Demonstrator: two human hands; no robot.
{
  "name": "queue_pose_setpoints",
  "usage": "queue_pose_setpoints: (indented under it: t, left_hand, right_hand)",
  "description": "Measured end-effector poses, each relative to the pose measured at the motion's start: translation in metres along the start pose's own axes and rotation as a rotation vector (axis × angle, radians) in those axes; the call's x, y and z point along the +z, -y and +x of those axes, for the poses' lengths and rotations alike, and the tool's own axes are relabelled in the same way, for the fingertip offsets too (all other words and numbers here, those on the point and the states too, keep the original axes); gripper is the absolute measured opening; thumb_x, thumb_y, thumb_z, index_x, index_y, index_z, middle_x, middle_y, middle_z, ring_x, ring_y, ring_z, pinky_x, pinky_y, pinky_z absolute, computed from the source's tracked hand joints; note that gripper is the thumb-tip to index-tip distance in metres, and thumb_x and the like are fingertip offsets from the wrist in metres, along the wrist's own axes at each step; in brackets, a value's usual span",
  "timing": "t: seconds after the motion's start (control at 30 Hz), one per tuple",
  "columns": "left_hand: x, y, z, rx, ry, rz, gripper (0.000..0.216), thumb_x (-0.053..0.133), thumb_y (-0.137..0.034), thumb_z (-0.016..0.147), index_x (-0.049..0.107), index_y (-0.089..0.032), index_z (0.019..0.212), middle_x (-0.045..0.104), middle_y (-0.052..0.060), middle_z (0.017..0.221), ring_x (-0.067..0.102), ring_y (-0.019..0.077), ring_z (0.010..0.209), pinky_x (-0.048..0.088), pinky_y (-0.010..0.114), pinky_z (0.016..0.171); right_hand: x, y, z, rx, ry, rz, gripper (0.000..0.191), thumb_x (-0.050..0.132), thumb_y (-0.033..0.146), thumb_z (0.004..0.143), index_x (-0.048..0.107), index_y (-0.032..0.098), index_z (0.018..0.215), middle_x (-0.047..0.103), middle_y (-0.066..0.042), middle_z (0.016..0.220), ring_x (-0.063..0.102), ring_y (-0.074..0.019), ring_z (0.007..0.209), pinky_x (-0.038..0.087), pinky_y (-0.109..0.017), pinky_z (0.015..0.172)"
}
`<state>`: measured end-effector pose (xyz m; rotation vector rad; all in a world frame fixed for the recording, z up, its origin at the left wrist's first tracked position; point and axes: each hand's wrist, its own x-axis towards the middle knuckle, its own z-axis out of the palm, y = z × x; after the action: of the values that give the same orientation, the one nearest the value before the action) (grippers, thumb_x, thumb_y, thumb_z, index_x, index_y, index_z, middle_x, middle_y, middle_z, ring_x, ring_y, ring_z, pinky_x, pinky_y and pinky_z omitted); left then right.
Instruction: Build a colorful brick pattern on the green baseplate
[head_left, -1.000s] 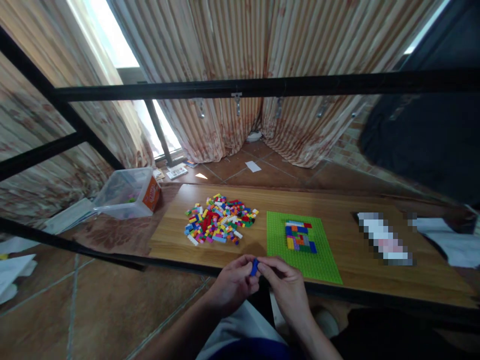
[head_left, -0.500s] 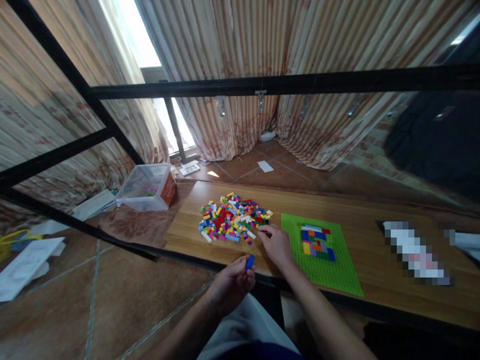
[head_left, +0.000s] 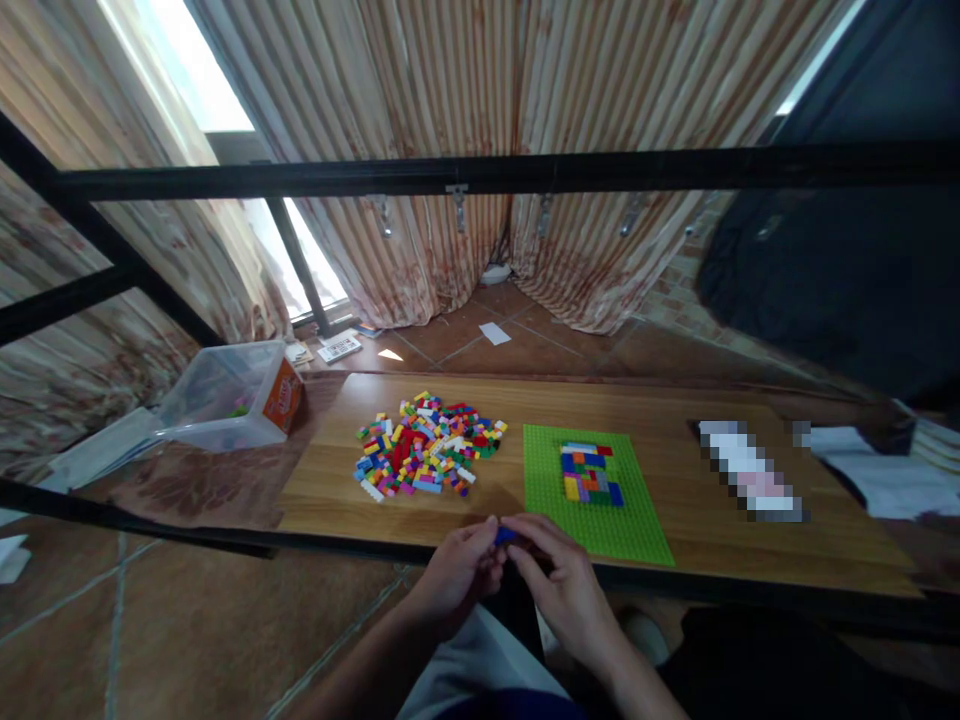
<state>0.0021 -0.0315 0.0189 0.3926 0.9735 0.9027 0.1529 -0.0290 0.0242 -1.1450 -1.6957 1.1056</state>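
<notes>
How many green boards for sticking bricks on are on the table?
1. The green board lies flat on the wooden table, right of the loose brick pile, with a small patch of bricks pressed onto it. Both hands meet just in front of its near-left corner.

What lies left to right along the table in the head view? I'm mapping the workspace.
Clear plastic box → pile of loose bricks → green baseplate with its built brick patch → white papers.

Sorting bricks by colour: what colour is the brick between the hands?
Blue brick, pinched between both hands; head view.
</notes>
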Motion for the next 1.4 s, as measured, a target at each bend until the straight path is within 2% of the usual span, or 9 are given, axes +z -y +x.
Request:
queue_pose_setpoints:
  t: [0.13, 0.33, 0.47, 0.67, 0.8, 1.0, 1.23, 1.33, 1.4]
  left_hand:
    - [0.015, 0.006, 0.011, 0.011, 0.050, 0.204, 0.055, 0.064, -0.066, 0.074, 0.053, -0.013, 0.065, 0.046, -0.004, 0.053, 0.034, 0.0035, 0.040, 0.021, 0.021, 0.042]
    - [0.025, 0.014, 0.019, 0.060, 0.066, 0.387, 0.059, 0.053, -0.069, 0.079, 0.056, -0.013, 0.061, 0.050, -0.001, 0.051, 0.038, 0.0063, 0.040, 0.025, 0.023, 0.044]
    - [0.026, 0.009, 0.026, 0.133, 0.047, 0.465, 0.047, 0.056, -0.057, 0.082, 0.061, -0.013, 0.067, 0.056, 0.001, 0.057, 0.043, 0.0083, 0.044, 0.030, 0.023, 0.046]
    - [0.029, -0.003, 0.052, 0.377, 0.023, 0.543, 0.016, 0.064, -0.029, 0.079, 0.071, -0.014, 0.083, 0.056, -0.001, 0.062, 0.047, 0.0112, 0.056, 0.034, 0.022, 0.054]
    - [0.042, -0.009, 0.079, 0.457, 0.007, 0.714, 0.029, 0.058, -0.020, 0.079, 0.072, -0.016, 0.105, 0.063, 0.002, 0.074, 0.049, 0.0136, 0.060, 0.038, 0.024, 0.060]
    - [0.054, -0.017, 0.109, 0.450, 0.057, 0.935, 0.043, 0.050, -0.014, 0.080, 0.067, -0.014, 0.120, 0.069, 0.005, 0.080, 0.057, 0.0178, 0.067, 0.044, 0.028, 0.069]
    - [0.057, -0.026, 0.111, 0.468, 0.122, 1.106, 0.047, 0.046, -0.012, 0.082, 0.063, -0.012, 0.126, 0.068, 0.014, 0.119, 0.063, 0.0262, 0.108, 0.044, 0.035, 0.099]
    - [0.061, -0.028, 0.108, 0.466, 0.119, 1.193, 0.048, 0.043, -0.013, 0.085, 0.059, -0.008, 0.130, 0.065, 0.019, 0.123, 0.062, 0.0294, 0.111, 0.043, 0.039, 0.100]
    - [0.063, -0.029, 0.107, 0.468, 0.120, 1.236, 0.049, 0.042, -0.013, 0.085, 0.057, -0.006, 0.132, 0.067, 0.020, 0.118, 0.064, 0.0301, 0.104, 0.046, 0.041, 0.096]
  right_hand:
    - [-0.013, -0.012, -0.010, 0.014, -0.101, -0.068, 0.027, 0.057, 0.028, 0.088, 0.070, 0.029, 0.112, 0.071, -0.004, 0.106, 0.066, -0.0197, 0.099, 0.053, -0.034, 0.089]
    - [-0.028, -0.025, -0.019, 0.044, -0.171, -0.141, 0.023, 0.061, 0.034, 0.086, 0.073, 0.027, 0.104, 0.074, -0.004, 0.102, 0.069, -0.0222, 0.095, 0.055, -0.036, 0.085]
    - [-0.036, -0.032, -0.017, 0.106, -0.240, -0.170, 0.025, 0.062, 0.040, 0.085, 0.072, 0.026, 0.103, 0.074, -0.005, 0.102, 0.069, -0.0227, 0.093, 0.055, -0.037, 0.084]
    - [-0.054, -0.043, 0.017, 0.129, -0.567, -0.372, 0.034, 0.061, 0.051, 0.082, 0.072, 0.022, 0.095, 0.073, -0.008, 0.094, 0.066, -0.0228, 0.085, 0.051, -0.038, 0.079]
    - [-0.054, -0.056, 0.048, 0.066, -0.718, -0.565, 0.039, 0.059, 0.054, 0.082, 0.072, 0.018, 0.088, 0.070, -0.012, 0.090, 0.061, -0.0257, 0.088, 0.046, -0.041, 0.082]
    - [-0.044, -0.070, 0.063, 0.102, -0.704, -0.730, 0.041, 0.054, 0.052, 0.086, 0.072, 0.016, 0.088, 0.070, -0.013, 0.090, 0.058, -0.0265, 0.085, 0.040, -0.041, 0.079]
    - [-0.044, -0.071, 0.056, 0.114, -0.675, -0.841, 0.037, 0.056, 0.052, 0.084, 0.071, 0.018, 0.087, 0.070, -0.011, 0.089, 0.058, -0.0273, 0.085, 0.036, -0.040, 0.078]
    - [-0.049, -0.069, 0.055, 0.118, -0.634, -0.800, 0.038, 0.055, 0.052, 0.085, 0.071, 0.017, 0.089, 0.070, -0.011, 0.091, 0.059, -0.0270, 0.087, 0.038, -0.040, 0.079]
    - [-0.053, -0.068, 0.055, 0.106, -0.623, -0.769, 0.038, 0.053, 0.050, 0.088, 0.071, 0.016, 0.092, 0.070, -0.012, 0.093, 0.059, -0.0263, 0.088, 0.039, -0.039, 0.080]
